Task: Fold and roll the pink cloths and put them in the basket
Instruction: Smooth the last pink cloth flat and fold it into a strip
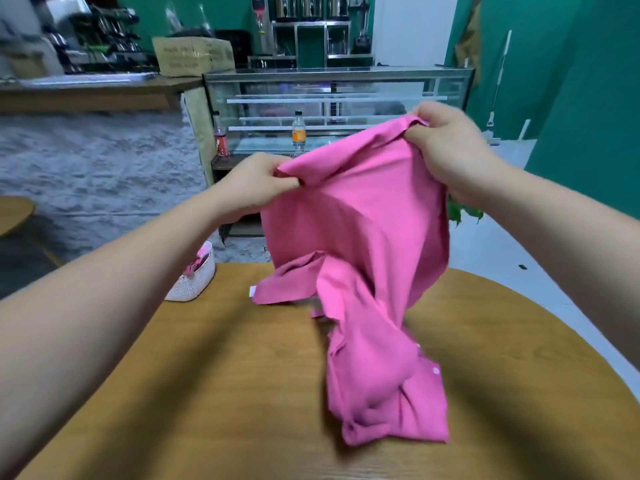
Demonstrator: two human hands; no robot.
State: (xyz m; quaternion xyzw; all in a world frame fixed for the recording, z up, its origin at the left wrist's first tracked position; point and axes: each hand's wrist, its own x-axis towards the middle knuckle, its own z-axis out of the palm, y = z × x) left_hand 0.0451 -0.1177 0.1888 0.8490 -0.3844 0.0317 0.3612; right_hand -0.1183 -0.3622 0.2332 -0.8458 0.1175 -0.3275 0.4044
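The pink cloth [360,216] is held up over the middle of the round wooden table [207,393]. Its top edge is stretched between the two hands and its lower part trails down into a crumpled heap on the near side of the tabletop. The left hand [256,183] pinches one end of that top edge between thumb and fingertips. The right hand [446,147], higher and farther right, has its fingers curled round a bunched corner.

The fabric looks thin, light and completely limp. It sags between the grips and twists on itself lower down, so it will hold no shape unless it is laid flat. I judge the corners and the hemmed edge to be the best places to take hold, because a grip in the middle would only gather more wrinkles. A flap with a small white tag [253,291] lies on the table to the far left of the heap, and I cannot tell whether it belongs to this cloth or to another.

The white perforated basket [194,282] stands at the table's far left edge with some pink fabric already in it, well apart from the heap. Bare wood to the near left and right gives room to spread the cloth, though the curved rim at the right is close and a hanging corner could slide off
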